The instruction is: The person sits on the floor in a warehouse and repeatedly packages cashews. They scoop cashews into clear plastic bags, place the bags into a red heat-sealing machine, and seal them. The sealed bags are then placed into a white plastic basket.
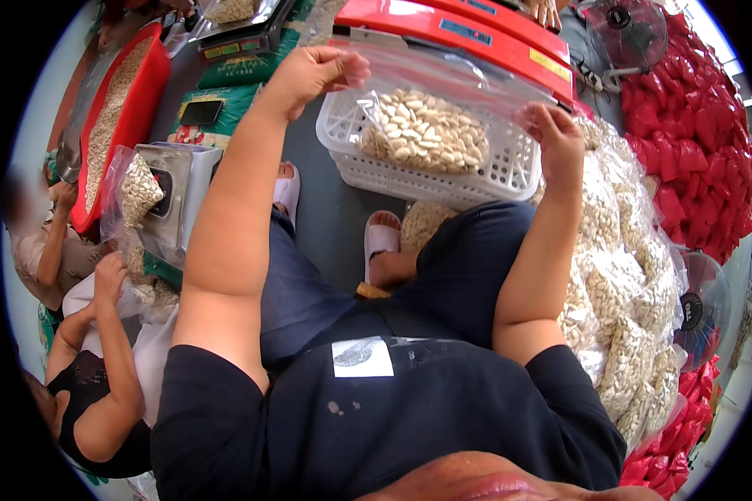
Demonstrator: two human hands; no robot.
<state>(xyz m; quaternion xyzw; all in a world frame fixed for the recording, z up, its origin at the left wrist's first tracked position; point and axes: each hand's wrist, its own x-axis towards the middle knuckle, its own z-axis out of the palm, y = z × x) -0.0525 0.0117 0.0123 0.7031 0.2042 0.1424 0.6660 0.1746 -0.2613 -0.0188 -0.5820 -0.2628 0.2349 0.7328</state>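
Note:
A clear plastic bag of pale flat seeds lies in a white perforated basket, its empty upper part stretched flat across the front of a red machine with a blue display. My left hand pinches the bag's left top corner above the basket's left side. My right hand is closed on the right top corner, above the basket's right side.
Filled seed bags heap along my right, red packets and fans beyond. Left are a scale, green sacks, a phone, a red tub and two co-workers.

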